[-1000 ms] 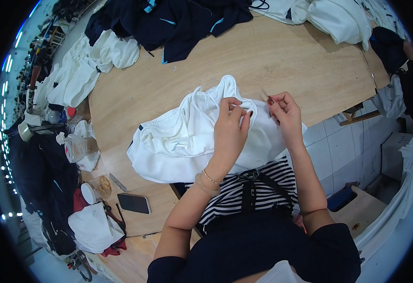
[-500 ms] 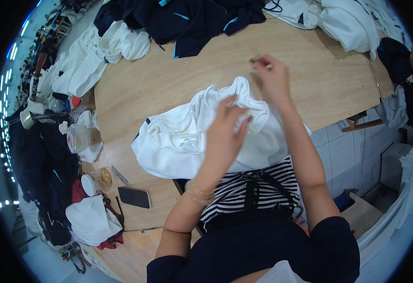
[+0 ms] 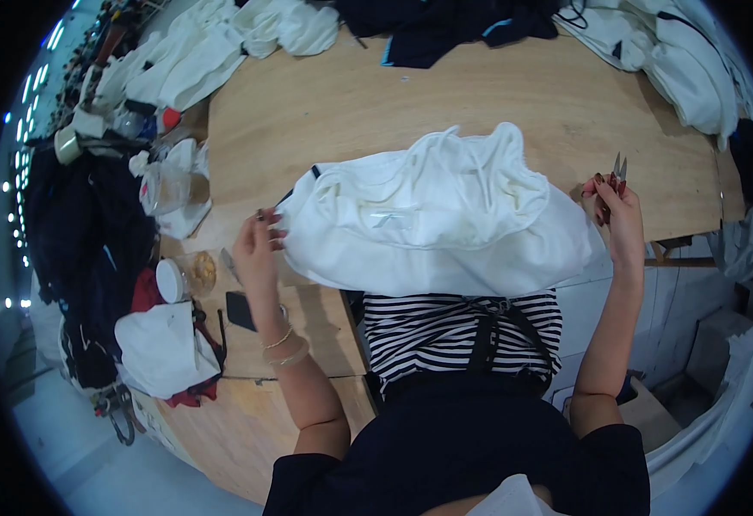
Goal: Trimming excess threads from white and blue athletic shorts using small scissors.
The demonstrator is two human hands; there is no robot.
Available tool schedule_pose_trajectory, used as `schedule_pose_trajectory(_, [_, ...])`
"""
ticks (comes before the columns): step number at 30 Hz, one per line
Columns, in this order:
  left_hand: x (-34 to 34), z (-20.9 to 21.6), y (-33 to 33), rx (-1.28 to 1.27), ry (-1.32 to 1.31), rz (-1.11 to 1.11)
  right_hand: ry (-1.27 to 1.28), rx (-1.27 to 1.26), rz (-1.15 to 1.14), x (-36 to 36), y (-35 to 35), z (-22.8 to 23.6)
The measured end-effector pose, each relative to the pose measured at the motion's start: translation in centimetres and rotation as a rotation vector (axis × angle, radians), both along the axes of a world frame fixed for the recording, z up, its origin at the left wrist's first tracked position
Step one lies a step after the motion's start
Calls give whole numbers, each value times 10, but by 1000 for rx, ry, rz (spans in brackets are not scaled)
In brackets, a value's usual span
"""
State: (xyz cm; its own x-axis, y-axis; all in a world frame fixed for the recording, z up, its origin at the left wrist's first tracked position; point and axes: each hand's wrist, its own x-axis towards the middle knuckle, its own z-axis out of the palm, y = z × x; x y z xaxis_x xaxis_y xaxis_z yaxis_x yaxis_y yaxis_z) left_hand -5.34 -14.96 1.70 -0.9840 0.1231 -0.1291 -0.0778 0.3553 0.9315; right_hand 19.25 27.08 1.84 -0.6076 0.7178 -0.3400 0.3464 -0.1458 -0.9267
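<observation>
A white garment with a gathered, elastic-looking edge lies bunched on the table's near edge and over my lap. A small clear label shows inside its opening, and a dark tab marks its left side. At the garment's left end is my left hand, fingers slightly curled and apart, holding nothing I can see; whether the fingertips touch the cloth I cannot tell. My right hand, off the garment's right end, is closed round small thread snips with red handles, their pointed blades facing away from me.
Navy cloth and white garments are piled along the wooden table's far side. To the left are a plastic jar with a white lid, a phone partly behind my left forearm, and dark clothing.
My hands have moved apart from over the garment: the left to its left end, the right outward to the right. The garment lies flatter, and the view has shifted.
</observation>
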Motion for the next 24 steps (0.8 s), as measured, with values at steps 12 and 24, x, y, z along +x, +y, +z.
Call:
schedule_pose_trajectory(12, [17, 9, 44, 82, 51, -44, -142, -141, 189, -30, -22, -15])
schedule_pose_trajectory(24, [-8, -12, 59, 281, -476, -239, -23, -499, 452, -58, -31, -6])
